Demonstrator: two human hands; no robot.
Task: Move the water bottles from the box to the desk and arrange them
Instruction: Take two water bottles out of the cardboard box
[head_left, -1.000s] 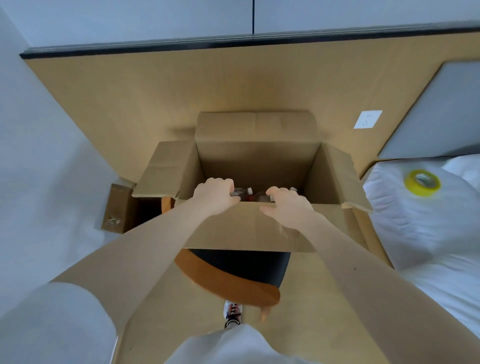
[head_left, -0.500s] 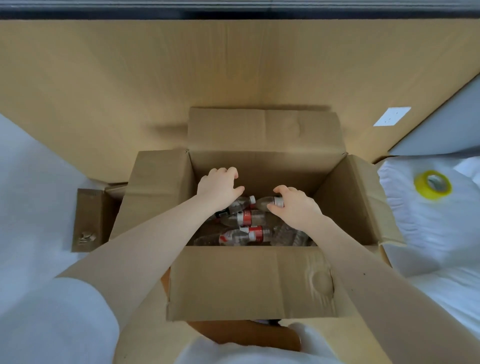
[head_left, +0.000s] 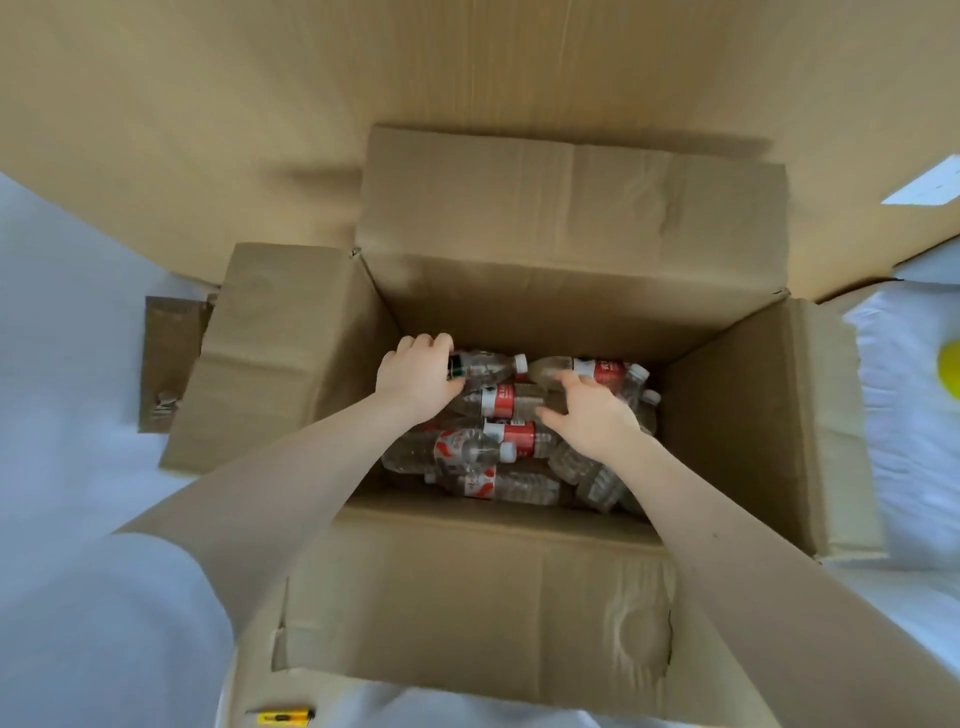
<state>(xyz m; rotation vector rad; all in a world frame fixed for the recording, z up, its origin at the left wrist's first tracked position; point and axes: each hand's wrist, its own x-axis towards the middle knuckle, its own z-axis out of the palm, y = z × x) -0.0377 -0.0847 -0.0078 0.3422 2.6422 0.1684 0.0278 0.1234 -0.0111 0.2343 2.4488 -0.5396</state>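
1. The large open brown cardboard box (head_left: 467, 597) is holding a jumbled pile of clear plastic water bottles with red labels and white caps (head_left: 498, 452). All of them are lying on their sides across its bottom, from the left wall to the right wall.
2. No bottle is showing outside the box, and the tabletop is not appearing in this view. The task therefore seems to be only beginning: a first pickup is under way, while the carrying and arranging are all waiting to be done.
3. The left forearm (head_left: 311, 467) is slanting in over the near wall, and the left grip (head_left: 418, 371) is reaching into the far left corner of the pile. Its fingers are curling over, and its thumb is closing under, the clear plastic bottle with a dark label and white cap (head_left: 485, 366). That bottle is lying sideways with its cap pointing right.
4. The right grip (head_left: 587, 415) is hanging palm down over the right half of the pile, with its fingers spreading apart and clasping nothing. Its fingertips are lying on or just above a red-labelled bottle (head_left: 602, 370) by the far wall, and I cannot tell whether they are touching it.
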